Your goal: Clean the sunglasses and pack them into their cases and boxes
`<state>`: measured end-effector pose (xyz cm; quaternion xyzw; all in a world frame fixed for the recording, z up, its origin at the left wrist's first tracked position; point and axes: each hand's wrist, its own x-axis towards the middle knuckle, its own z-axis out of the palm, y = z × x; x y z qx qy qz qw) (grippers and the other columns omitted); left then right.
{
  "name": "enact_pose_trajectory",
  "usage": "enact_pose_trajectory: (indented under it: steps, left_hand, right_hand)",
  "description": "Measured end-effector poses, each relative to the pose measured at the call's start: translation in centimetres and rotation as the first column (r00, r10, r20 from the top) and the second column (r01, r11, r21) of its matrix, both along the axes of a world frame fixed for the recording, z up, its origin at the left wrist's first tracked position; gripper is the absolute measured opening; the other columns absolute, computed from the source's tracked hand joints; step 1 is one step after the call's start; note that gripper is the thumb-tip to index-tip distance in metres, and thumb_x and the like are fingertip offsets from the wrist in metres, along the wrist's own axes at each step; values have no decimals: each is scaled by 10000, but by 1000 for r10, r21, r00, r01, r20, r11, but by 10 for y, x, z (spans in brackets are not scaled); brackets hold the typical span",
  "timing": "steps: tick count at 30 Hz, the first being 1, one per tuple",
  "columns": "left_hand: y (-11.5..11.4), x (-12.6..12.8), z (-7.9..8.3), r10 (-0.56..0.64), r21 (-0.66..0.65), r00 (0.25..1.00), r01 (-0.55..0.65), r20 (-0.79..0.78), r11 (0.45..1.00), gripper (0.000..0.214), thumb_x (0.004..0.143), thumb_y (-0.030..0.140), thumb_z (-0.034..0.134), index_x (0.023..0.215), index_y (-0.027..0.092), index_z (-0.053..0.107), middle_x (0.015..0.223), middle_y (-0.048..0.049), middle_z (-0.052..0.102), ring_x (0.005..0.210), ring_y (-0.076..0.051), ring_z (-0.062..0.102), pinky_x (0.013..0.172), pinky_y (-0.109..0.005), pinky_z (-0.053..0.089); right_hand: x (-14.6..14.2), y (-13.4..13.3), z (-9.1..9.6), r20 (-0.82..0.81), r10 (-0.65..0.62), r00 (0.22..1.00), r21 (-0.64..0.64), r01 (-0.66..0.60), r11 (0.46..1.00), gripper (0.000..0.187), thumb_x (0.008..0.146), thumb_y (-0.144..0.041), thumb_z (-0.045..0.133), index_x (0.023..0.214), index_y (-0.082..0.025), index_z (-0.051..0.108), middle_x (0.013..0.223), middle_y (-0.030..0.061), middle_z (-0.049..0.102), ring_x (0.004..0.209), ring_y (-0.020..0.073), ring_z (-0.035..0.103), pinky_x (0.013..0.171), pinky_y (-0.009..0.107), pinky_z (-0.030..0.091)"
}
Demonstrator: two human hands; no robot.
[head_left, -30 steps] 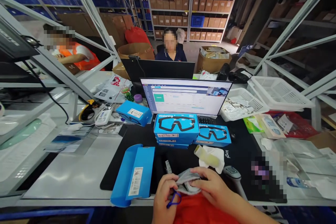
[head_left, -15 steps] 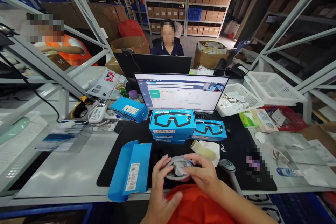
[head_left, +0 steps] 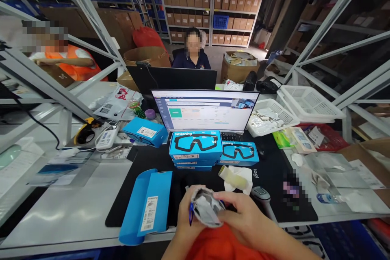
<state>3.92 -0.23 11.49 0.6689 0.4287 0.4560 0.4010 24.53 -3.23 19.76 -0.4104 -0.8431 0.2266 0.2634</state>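
Observation:
Both my hands are closed round a crumpled grey cloth pouch (head_left: 206, 209) with a blue cord, held low over the near edge of the black desk mat (head_left: 143, 178). My left hand (head_left: 185, 211) grips its left side; my right hand (head_left: 243, 215) pinches its right side. An open blue box (head_left: 149, 207) lies just left of my hands. A stack of blue "Wakening" goggle boxes (head_left: 195, 146) stands in front of the monitor (head_left: 204, 109), with another such box (head_left: 239, 153) beside it. A white and yellow cloth (head_left: 237, 178) lies behind my right hand.
A handheld scanner (head_left: 261, 197) lies right of my hands. White mesh baskets (head_left: 307, 103) stand at the right, a blue box (head_left: 145, 131) and a tape roll (head_left: 85, 132) at the left. Two people sit beyond the desk, one behind a dark monitor (head_left: 176, 78).
My hands have turned and bunched the grey pouch between them and drawn it slightly closer. The camera view shifted a little to the right.

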Motion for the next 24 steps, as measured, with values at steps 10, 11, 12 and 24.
enact_pose_trajectory:
  steps: [10, 11, 12, 24]
  left_hand:
    - [-11, -5, -6, 449, 596, 803, -151, -391, 789, 408, 932, 214, 555, 1339, 234, 527, 1188, -112, 615, 1083, -263, 618, 900, -400, 524]
    - [-11, -5, -7, 454, 604, 789, -136, -413, 785, 401, 935, 217, 551, 1336, 234, 532, 1184, -112, 618, 1074, -264, 621, 890, -395, 524]
    - [-10, -6, -8, 459, 608, 774, -123, -436, 784, 401, 934, 222, 553, 1334, 225, 535, 1186, -118, 619, 1068, -271, 622, 880, -396, 524]
    - [-16, -16, -37, 444, 551, 742, -121, -502, 826, 409, 913, 258, 524, 1316, 275, 596, 1201, -133, 660, 1068, -346, 630, 853, -485, 521]
  right_hand:
    - [-5, -9, -3, -224, -142, 964, -408, 39, 912, 505, 821, 37, 421, 1092, -251, 735, 1553, 61, 407, 1410, 242, 423, 1149, 435, 381]
    - [-6, -11, -6, -268, -159, 950, -438, 27, 899, 539, 812, 52, 411, 1094, -261, 747, 1552, 50, 411, 1406, 238, 430, 1154, 440, 372]
    - [-6, -11, -9, -302, -178, 937, -462, 19, 887, 575, 802, 64, 403, 1102, -276, 756, 1555, 38, 409, 1407, 236, 430, 1158, 447, 362]
    - [-9, 0, -42, -353, -377, 856, -610, 94, 787, 270, 760, -38, 590, 833, -188, 802, 920, 25, 699, 794, 149, 645, 737, 231, 495]
